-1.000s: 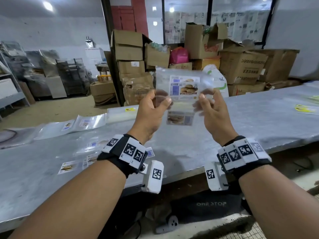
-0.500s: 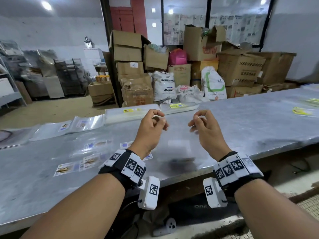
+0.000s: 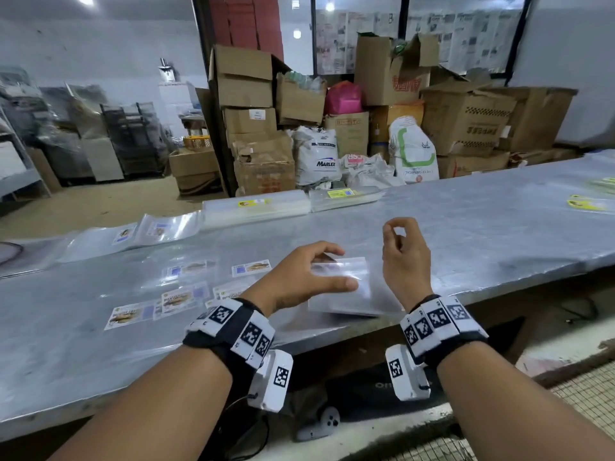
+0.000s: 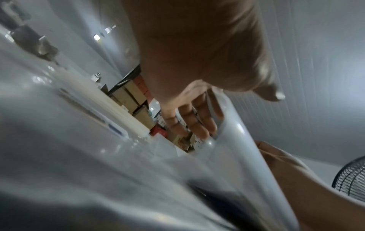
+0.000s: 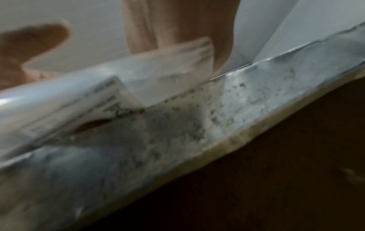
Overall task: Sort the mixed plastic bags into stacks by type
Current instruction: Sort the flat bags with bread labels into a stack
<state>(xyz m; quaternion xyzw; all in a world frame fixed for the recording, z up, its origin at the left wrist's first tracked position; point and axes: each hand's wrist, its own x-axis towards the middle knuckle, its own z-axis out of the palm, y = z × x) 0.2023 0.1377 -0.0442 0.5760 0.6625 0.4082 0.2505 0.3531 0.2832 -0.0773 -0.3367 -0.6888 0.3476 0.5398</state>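
Note:
A clear plastic bag (image 3: pixel 362 294) with a faint label lies near the front edge of the grey table (image 3: pixel 466 234), on a thin pile of similar bags. My left hand (image 3: pixel 342 269) is over it, thumb on one side and fingers on the other. In the left wrist view the bag (image 4: pixel 237 156) curves up between thumb and fingers. My right hand (image 3: pixel 396 229) hovers just right of the bag and a little higher, fingers curled, thumb against forefinger, with nothing visible in it. The right wrist view is blurred, with the bag (image 5: pixel 79 101) in front of my fingers (image 5: pixel 177 23).
Several loose bags with burger labels (image 3: pixel 179 301) lie scattered on the left. Two neat stacks of clear bags (image 3: pixel 256 207) (image 3: pixel 346 196) sit along the far edge, flatter bags (image 3: pixel 126 234) further left. Yellow-labelled bags (image 3: pixel 589 204) lie far right. Cardboard boxes and sacks stand beyond the table.
A second ago both hands held the labelled bag up at chest height. The hands have since come down, and the bag now rests low at the table's front edge under my left hand.

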